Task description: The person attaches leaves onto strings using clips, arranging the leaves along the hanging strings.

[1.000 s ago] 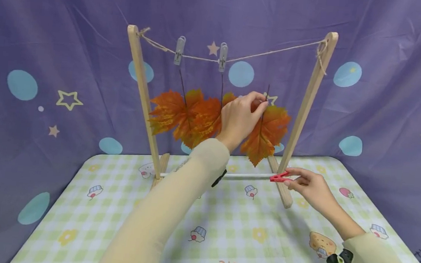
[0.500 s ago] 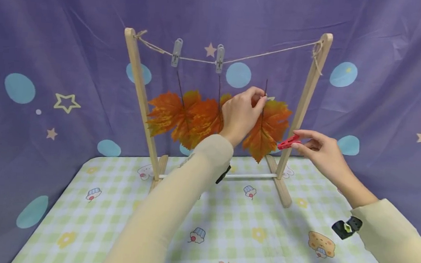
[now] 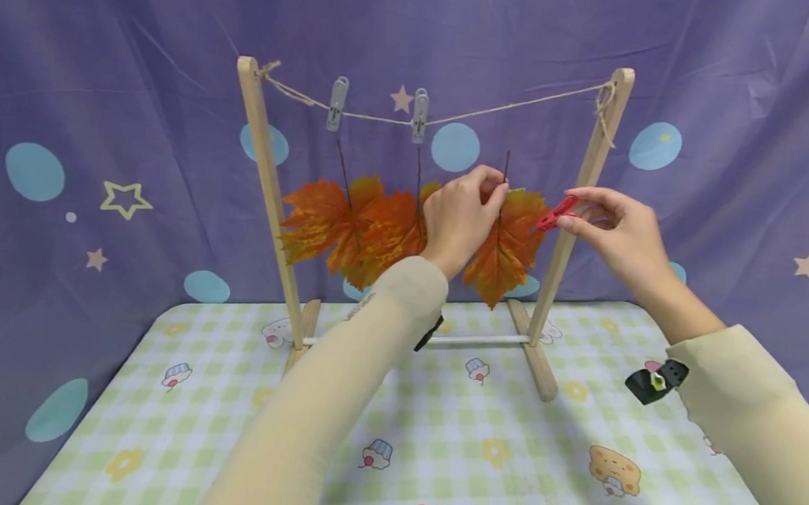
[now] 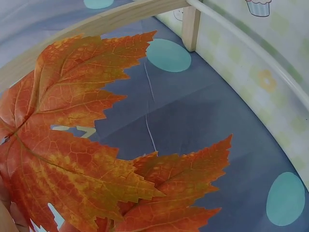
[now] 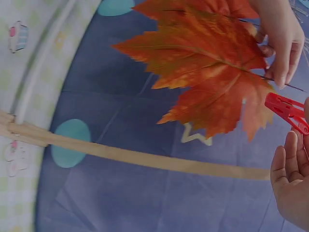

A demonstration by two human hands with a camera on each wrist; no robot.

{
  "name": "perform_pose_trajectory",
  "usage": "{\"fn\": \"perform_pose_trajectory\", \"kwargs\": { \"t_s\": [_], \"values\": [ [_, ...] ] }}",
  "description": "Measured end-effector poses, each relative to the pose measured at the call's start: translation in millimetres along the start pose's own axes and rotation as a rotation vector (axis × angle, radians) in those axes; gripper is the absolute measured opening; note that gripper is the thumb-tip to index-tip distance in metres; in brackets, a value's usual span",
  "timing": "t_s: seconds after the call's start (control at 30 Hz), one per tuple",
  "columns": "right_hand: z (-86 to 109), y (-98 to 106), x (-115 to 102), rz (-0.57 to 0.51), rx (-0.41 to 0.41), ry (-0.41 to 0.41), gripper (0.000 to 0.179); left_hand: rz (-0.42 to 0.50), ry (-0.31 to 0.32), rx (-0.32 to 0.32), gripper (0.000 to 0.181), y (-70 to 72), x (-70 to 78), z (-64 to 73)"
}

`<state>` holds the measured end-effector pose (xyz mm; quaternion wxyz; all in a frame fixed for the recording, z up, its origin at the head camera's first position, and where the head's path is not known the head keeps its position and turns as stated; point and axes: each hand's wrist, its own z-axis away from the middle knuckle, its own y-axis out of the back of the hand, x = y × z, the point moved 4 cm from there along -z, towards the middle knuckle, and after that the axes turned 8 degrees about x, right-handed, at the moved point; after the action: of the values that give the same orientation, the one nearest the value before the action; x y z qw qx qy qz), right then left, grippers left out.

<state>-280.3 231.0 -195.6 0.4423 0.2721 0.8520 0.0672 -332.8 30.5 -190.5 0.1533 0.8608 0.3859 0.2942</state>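
My left hand point(image 3: 463, 216) pinches the dark stem of an orange maple leaf point(image 3: 508, 249), whose stem tip points up below the string point(image 3: 523, 106). In my right hand point(image 3: 616, 229) is a red clothespin point(image 3: 556, 214), pinched by thumb and fingers just right of that leaf. The right wrist view shows the red clothespin point(image 5: 287, 112) close to the leaf's stem. Two more maple leaves point(image 3: 332, 219) hang at the left from grey clothespins point(image 3: 337, 104) clipped on the string; my left hand partly covers the second one.
A wooden frame with a left post point(image 3: 270, 186) and a right post point(image 3: 588, 188) carries the string. A white rod point(image 3: 483, 339) joins its feet low down. It stands on a checked tablecloth point(image 3: 434, 421), before a purple curtain point(image 3: 142, 49).
My right hand has risen from near the frame's right foot to beside the leaf, bringing the red clothespin. My left hand keeps its pinch on the stem, nearly still.
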Motion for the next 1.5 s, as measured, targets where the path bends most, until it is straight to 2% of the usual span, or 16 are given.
{"fn": "perform_pose_trajectory", "kwargs": {
  "t_s": [0.23,0.4,0.53,0.63,0.77,1.0,1.23,1.5],
  "values": [
    [-21.0,-1,-27,-0.044,0.039,0.040,0.037,-0.001,0.009,0.015,0.024,-1.5,3.7,-0.1],
    [-37.8,-1,-41,-0.099,0.072,0.057,0.037,-0.007,0.027,0.053,0.023,-1.3,3.9,0.3],
    [-52.0,0,-50,-0.163,0.118,0.076,0.034,0.000,0.036,0.071,0.023,-1.1,3.4,-1.0],
    [-61.3,1,-57,-0.178,0.162,0.104,0.031,0.001,0.038,0.060,0.023,-2.2,3.0,-0.9],
    [-72.2,3,-66,-0.159,0.210,0.138,0.027,-0.005,0.038,0.050,0.023,-3.6,2.7,-0.3],
    [-85.4,2,-80,-0.096,0.265,0.203,0.024,-0.003,0.044,0.075,0.021,-7.5,3.5,-1.0],
    [-93.2,-3,-87,-0.014,0.287,0.216,0.024,-0.015,0.039,0.077,0.019,-12.3,5.3,-0.7],
    [-104.4,-6,-92,0.104,0.274,0.221,0.022,-0.018,0.020,0.074,0.019,-10.7,3.6,0.7]
  ]
}}
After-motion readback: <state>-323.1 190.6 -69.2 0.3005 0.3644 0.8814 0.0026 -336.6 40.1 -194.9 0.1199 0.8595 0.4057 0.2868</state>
